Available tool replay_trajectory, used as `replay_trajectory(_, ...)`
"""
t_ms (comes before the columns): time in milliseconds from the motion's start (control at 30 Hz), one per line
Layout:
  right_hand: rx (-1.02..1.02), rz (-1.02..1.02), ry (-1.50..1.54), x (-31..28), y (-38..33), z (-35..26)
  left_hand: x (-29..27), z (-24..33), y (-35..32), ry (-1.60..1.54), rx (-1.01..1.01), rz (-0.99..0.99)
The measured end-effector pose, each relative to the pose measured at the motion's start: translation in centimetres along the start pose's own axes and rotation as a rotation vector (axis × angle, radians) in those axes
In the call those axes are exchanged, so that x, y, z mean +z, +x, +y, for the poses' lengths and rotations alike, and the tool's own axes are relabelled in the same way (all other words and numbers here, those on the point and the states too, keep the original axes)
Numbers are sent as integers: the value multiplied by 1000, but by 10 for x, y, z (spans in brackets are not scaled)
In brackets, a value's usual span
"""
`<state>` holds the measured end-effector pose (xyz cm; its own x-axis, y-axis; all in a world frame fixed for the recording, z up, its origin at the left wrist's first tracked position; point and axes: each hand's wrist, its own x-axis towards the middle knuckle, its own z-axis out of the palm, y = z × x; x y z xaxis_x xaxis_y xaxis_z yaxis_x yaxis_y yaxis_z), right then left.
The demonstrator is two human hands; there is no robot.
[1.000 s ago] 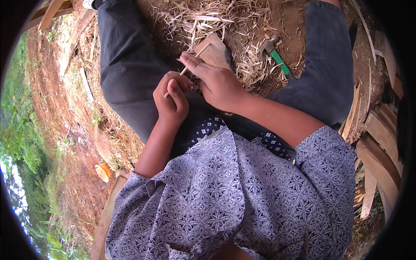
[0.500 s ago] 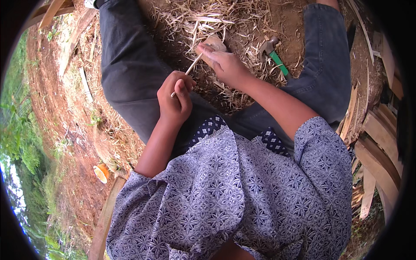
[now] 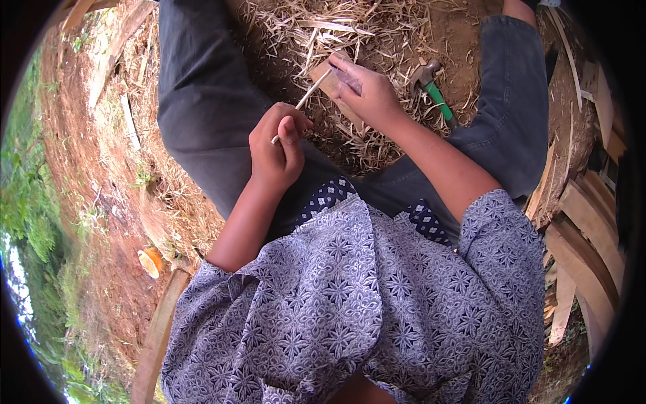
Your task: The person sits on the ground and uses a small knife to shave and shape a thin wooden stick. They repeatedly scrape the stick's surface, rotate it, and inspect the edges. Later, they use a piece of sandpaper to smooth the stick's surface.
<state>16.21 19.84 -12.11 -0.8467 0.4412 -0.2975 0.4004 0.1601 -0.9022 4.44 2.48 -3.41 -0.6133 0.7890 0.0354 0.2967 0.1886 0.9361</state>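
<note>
- Reddish earth (image 3: 124, 182) fills the left of the head view, running out to greenery (image 3: 33, 209) at the rim, and pale wood shavings (image 3: 323, 23) litter the ground between the person's dark trousers (image 3: 202, 101).
- Left hand (image 3: 274, 148): fingers curl narrowly around a thin pale stick (image 3: 312, 93), whose near end pokes out beside the thumb.
- Right hand (image 3: 373, 97): fingers sit close together at the stick's far end. Whether they pinch it is not clear, and a pale patch by the palm is too small to identify.
- The stick slants up and rightward between the two hands, its far end in front of a flat brown block (image 3: 323, 82) on the ground.
- A hammer (image 3: 438, 101) with a green handle lies just right of the block; curved planks (image 3: 584, 259) are stacked at the far right.
- For good handling, I would judge that a firm left grip and light, even pressure from the right fingers suit so slender a piece. Supporting it near the worked end should limit bending, and turning it little by little should treat every side alike.
</note>
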Motion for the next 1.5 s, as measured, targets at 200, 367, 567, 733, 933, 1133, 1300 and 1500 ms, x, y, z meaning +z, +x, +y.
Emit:
replay_trajectory(200, 60, -28, -8, 7, 1, 8, 0, 2, 0, 5, -2, -20)
replay_trajectory(367, -204, -51, -41, 15, -15, -34, -5, 5, -3, 34, -66, -67)
replay_trajectory(567, -201, -29, -47, 12, -14, -39, -5, 2, 3, 9, 12, -70)
replay_trajectory(733, 150, -143, 4, -5, -1, -11, -7, 10, 0, 16, -8, -86)
replay_trajectory(933, -103, -117, 16, 5, -12, -8, -4, 10, 1, 46, -1, -91)
replay_trajectory(1133, -314, -153, 61, 9, -22, -54, -4, 9, 1, 21, 53, -78)
replay_trajectory(1300, -21, -124, -34, 0, 0, -23, 1, 8, 4, 61, 10, -68)
replay_trajectory(1500, 302, -212, -106, -5, 11, -20, -3, 8, 3, 37, -31, -58)
